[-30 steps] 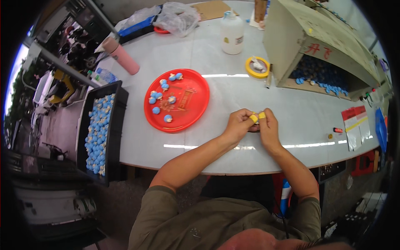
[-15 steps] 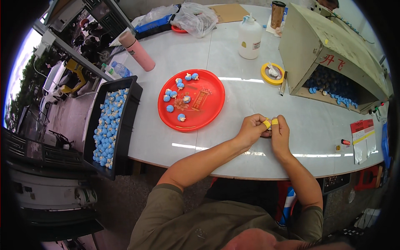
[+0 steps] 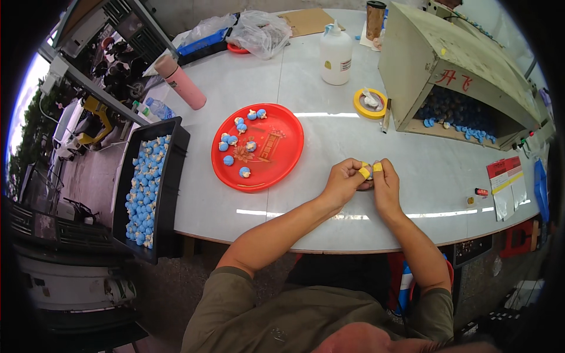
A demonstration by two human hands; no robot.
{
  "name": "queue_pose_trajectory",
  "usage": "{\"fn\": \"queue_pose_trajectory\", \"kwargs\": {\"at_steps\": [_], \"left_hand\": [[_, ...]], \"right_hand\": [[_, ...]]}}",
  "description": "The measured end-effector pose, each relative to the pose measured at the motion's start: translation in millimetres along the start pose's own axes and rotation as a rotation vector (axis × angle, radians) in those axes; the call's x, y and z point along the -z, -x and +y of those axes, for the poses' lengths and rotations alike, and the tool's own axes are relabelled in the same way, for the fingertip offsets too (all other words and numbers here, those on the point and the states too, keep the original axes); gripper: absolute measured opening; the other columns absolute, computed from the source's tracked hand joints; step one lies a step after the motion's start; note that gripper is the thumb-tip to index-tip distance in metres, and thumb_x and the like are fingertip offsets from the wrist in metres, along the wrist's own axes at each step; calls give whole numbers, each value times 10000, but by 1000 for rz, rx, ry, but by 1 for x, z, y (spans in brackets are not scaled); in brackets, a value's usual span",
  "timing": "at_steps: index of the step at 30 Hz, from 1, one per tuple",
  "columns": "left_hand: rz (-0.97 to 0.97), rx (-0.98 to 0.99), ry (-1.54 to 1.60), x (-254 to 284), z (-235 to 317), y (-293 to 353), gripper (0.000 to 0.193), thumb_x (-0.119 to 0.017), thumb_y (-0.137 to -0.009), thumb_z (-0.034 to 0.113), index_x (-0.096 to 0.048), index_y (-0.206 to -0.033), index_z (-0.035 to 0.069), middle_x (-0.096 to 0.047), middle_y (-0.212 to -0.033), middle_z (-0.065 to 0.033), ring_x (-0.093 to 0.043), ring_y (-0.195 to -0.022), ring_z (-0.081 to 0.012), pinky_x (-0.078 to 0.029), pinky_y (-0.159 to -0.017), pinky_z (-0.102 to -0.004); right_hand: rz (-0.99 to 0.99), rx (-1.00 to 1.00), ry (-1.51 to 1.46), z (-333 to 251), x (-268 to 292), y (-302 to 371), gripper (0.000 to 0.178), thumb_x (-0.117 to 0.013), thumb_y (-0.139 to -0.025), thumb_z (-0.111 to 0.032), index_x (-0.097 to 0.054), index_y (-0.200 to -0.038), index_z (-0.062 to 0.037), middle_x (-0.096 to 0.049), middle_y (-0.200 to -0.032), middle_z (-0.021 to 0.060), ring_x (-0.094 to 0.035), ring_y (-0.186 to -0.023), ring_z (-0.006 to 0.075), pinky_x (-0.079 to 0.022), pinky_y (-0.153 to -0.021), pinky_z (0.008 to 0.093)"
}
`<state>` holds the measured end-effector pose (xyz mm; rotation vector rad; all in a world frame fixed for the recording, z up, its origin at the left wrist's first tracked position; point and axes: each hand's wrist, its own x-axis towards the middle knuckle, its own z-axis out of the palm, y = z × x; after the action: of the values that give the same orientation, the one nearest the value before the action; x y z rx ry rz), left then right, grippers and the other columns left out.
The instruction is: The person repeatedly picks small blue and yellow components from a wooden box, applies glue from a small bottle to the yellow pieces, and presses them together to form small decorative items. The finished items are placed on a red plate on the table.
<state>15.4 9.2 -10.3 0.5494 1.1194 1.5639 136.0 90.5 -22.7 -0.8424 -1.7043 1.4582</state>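
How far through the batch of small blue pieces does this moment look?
Done, apparently: the black crate at the table's left edge is well filled with small blue pieces. In hand: the left hand and right hand, yellow tape on the fingertips, pinch one small piece between them. Left: about eight blue pieces on the red tray, and more in the beige box.
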Motion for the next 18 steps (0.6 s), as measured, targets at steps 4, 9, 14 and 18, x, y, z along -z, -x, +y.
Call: {"fn": "queue_pose_trajectory", "kwargs": {"at_steps": [4, 9, 14, 18], "left_hand": [[103, -116, -52, 3, 4, -7, 220, -626, -996, 166, -578, -1122, -8, -684, -1067, -102, -681, -934, -149, -577, -839, -278], [60, -116, 20, 0, 14, -3, 224, -633, -991, 166, -589, -1121, -11, -687, -1062, -101, -683, -949, -156, -579, -861, -281], [-14, -55, -63, 8, 22, -4, 220, -646, -978, 129, -607, -1133, -23, -694, -1053, -101, -692, -935, -148, -573, -819, -243], [-74, 20, -183, 13, 28, -3, 252, -668, -947, 83, -620, -1161, -41, -702, -1069, -116, -711, -936, -177, -585, -797, -248]], "right_hand": [[56, 31, 8, -14, 2, -3, 115, -524, -1006, -107, -550, -1042, -1, -599, -900, 35, -536, -784, 80, -448, -659, 243], [-173, -193, -233, -27, 9, -8, 202, -574, -979, -80, -527, -1157, 4, -609, -905, 40, -538, -696, 43, -416, -568, 202], [-270, -138, -192, -27, 22, -10, 186, -580, -983, -88, -531, -1146, -12, -600, -848, 16, -516, -610, 43, -391, -511, 197], [-312, -119, -150, -23, 26, -13, 176, -579, -965, -65, -545, -1125, -1, -606, -842, 26, -519, -608, 45, -421, -534, 205]]}}
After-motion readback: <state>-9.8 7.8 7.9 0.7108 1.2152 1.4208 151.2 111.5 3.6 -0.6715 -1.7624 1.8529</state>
